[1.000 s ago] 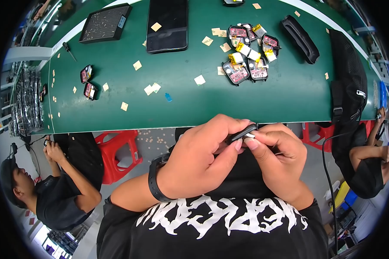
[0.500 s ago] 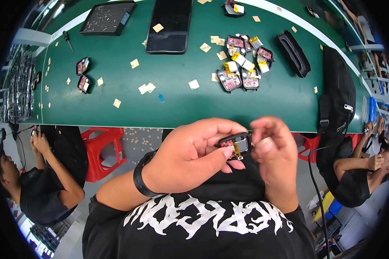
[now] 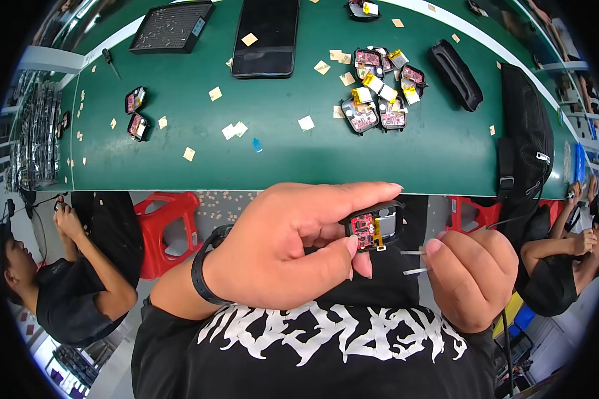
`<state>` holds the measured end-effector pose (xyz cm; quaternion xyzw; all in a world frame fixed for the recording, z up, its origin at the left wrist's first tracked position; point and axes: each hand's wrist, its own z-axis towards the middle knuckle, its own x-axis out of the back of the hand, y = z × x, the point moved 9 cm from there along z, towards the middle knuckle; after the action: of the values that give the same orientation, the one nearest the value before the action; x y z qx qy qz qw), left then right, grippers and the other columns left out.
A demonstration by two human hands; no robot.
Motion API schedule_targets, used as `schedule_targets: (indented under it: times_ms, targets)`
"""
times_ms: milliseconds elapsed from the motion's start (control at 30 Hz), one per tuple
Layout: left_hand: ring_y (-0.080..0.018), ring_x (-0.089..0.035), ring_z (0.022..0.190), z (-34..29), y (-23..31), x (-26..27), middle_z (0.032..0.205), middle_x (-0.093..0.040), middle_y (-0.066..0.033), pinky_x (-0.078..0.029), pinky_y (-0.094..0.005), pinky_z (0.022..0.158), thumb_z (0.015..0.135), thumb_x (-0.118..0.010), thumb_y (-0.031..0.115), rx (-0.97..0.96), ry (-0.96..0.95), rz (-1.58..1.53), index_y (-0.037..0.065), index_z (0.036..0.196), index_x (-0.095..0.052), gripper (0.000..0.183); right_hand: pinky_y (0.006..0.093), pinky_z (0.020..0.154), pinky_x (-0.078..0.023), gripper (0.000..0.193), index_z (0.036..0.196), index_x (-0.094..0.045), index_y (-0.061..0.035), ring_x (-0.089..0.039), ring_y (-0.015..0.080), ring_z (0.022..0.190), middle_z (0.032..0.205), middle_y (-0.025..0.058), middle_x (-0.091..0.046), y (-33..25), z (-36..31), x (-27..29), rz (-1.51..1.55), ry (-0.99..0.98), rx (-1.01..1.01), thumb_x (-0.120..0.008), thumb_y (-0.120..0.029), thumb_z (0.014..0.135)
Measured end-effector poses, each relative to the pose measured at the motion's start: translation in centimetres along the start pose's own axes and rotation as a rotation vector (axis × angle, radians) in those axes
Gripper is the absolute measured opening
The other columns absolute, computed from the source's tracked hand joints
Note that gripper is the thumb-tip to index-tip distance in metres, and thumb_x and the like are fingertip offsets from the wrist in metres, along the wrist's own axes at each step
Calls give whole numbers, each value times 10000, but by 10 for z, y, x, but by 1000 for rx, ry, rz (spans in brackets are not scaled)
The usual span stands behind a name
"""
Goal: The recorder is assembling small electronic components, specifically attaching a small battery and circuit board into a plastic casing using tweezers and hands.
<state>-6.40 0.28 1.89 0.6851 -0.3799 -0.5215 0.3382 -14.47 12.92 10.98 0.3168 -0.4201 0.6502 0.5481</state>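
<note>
Between the thumb and fingers of my left hand (image 3: 299, 246) is a small black device housing (image 3: 374, 227), its inside facing up. A red circuit board, a grey metallic part and a yellow flex strip show in it. My right hand (image 3: 472, 272) is closed at the right, apart from the housing. From its fingers two thin metal prongs, those of tweezers (image 3: 416, 270), point left toward the housing, their tips apart. The rest of the tweezers is hidden in the hand.
On the green table (image 3: 279, 166) lie a cluster of similar opened housings (image 3: 367, 116) with batteries, two more housings (image 3: 137, 126), a phone (image 3: 266, 46), a black tray (image 3: 172, 26), a black pouch (image 3: 455, 76) and a black bag (image 3: 526, 133). Red stools (image 3: 170, 226) and seated people flank me.
My right hand has moved away from the housing, right and down, and tweezer prongs now show in it. My left hand has shifted slightly, uncovering more of the circuit board.
</note>
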Motion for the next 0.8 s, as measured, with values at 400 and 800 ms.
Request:
schedule_targets:
  times_ms: [400,800]
  targets:
    - [-116,-692,789,-5,10,-3,1247,-698,-167,-564,-224,650,943,-449,-87,-118,-61,267,-41,1473,-493,533,269,455,-386,284,888,-704,45,-583,188,586,813,134,-686,-14,16,-7,119,5,164,-735,-43,620]
    - [-125,-687,772,-3,6,-1,1250,-700,-165,-568,-237,669,939,-450,-92,-102,-69,289,-39,1479,-483,544,279,466,-443,317,927,-701,70,-582,199,598,841,148,-671,-13,13,-13,104,-17,127,-727,-38,630]
